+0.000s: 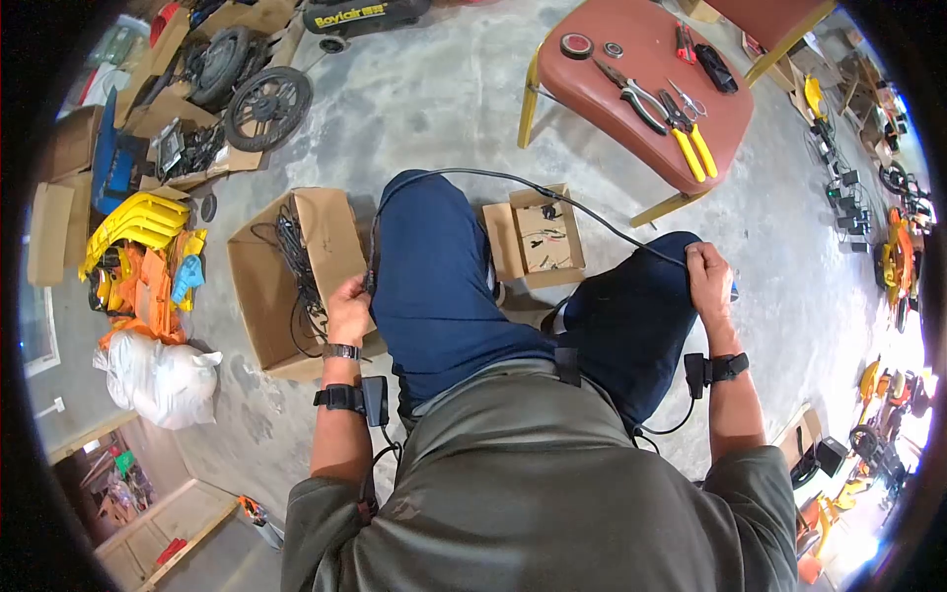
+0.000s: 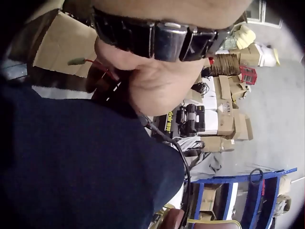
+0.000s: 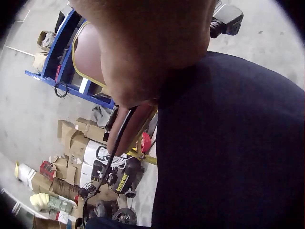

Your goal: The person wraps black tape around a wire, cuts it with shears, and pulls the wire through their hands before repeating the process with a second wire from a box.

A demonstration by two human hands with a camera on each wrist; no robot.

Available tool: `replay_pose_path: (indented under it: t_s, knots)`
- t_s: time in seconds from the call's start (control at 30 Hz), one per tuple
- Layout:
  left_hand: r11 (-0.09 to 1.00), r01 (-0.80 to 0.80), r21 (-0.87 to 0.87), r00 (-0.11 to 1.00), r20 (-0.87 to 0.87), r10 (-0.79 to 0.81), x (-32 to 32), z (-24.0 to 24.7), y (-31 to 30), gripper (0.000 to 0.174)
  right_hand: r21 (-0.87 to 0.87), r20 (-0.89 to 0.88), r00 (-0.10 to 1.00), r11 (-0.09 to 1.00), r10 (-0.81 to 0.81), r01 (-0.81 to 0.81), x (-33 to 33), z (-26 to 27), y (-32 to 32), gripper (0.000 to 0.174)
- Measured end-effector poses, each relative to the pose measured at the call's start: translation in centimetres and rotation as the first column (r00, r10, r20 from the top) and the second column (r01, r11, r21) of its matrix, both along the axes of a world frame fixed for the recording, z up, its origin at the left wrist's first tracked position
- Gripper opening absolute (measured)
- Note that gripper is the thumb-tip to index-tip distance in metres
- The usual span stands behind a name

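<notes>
A long black cable [image 1: 473, 173] arches over both knees from one hand to the other. At the outer side of the left knee, the left hand [image 1: 348, 309] grips one end of it. Past that hand, a thin red wire [image 2: 93, 62] with a greenish tip sticks out in the left wrist view. The right hand [image 1: 709, 276] holds the cable's other part against the right knee; its fingertips are hidden in the right wrist view. Below the left hand is an open cardboard box [image 1: 261, 316] with a bundle of black cables [image 1: 299, 261] inside.
Between the feet stands a small open carton [image 1: 505, 242] with small pieces in it. Ahead, a reddish-brown chair [image 1: 631, 59] carries pliers [image 1: 641, 103], yellow-handled cutters [image 1: 693, 148], scissors [image 1: 688, 99] and tape [image 1: 576, 45]. Yellow plastic parts [image 1: 138, 225] and a white sack [image 1: 163, 380] lie at left.
</notes>
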State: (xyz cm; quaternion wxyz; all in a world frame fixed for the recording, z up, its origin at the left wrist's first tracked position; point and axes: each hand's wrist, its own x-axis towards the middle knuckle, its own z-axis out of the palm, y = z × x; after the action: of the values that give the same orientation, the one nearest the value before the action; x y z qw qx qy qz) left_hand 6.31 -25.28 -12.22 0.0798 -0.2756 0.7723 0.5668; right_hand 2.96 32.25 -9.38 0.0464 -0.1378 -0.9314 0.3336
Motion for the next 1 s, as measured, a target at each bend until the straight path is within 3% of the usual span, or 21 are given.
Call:
replay_pose_path:
  t_s: [0.17,0.3,0.4,0.43,0.53,0.6,0.73,0.8,0.93,1.0]
  knots:
    - [0.999,0.035,-0.014,0.997,-0.066,-0.036,-0.6,-1.1,-0.5,0.047,-0.026,-0.004,1.0,0.999,-0.025,0.025,0.2,-0.3,0.3,0.022]
    - [0.997,0.057,-0.058,0.996,0.068,-0.053,-2.5,1.1,1.0,0.047,-0.008,-0.01,1.0,1.0,-0.028,0.027,0.2,-0.2,0.2,0.02]
    - [0.841,0.151,-0.52,0.985,0.003,-0.175,-4.6,0.8,1.0,0.047,-0.021,0.029,0.999,0.999,-0.04,0.04,0.2,0.4,-0.1,0.021]
    - [0.843,0.034,-0.537,0.966,-0.197,-0.165,-5.2,2.2,2.5,0.046,-0.02,0.015,0.999,0.999,-0.035,0.035,0.3,0.4,-0.3,0.021]
    - [0.714,0.021,-0.7,0.823,-0.394,-0.41,-7.3,7.7,7.6,0.04,-0.001,-0.005,0.999,0.999,-0.036,0.036,0.4,0.4,-0.4,0.022]
    - [0.688,0.179,-0.704,0.602,-0.474,-0.642,-8.4,9.5,10.8,0.034,0.022,-0.01,0.999,0.999,-0.042,0.043,0.2,0.4,-0.5,0.023]
    - [0.408,0.531,-0.743,0.348,-0.248,-0.904,-9.0,9.7,17.4,0.029,0.007,-0.005,0.998,0.998,-0.057,0.057,0.1,0.3,-0.5,0.023]
    - [0.206,0.739,-0.641,0.335,0.084,-0.939,-9.2,8.2,19.9,0.027,0.027,-0.051,0.997,0.998,-0.053,0.054,0.3,0.2,-0.7,0.022]
    - [0.178,0.785,-0.593,0.325,0.15,-0.934,-9.6,7.2,22.1,0.03,0.009,-0.095,0.995,0.999,-0.033,0.034,0.9,0.3,-0.6,0.022]
    - [0.252,0.871,-0.421,0.331,0.124,-0.936,-10.0,6.9,21.8,0.034,-0.038,-0.112,0.992,0.998,-0.061,0.057,1.0,0.0,-0.4,0.02]
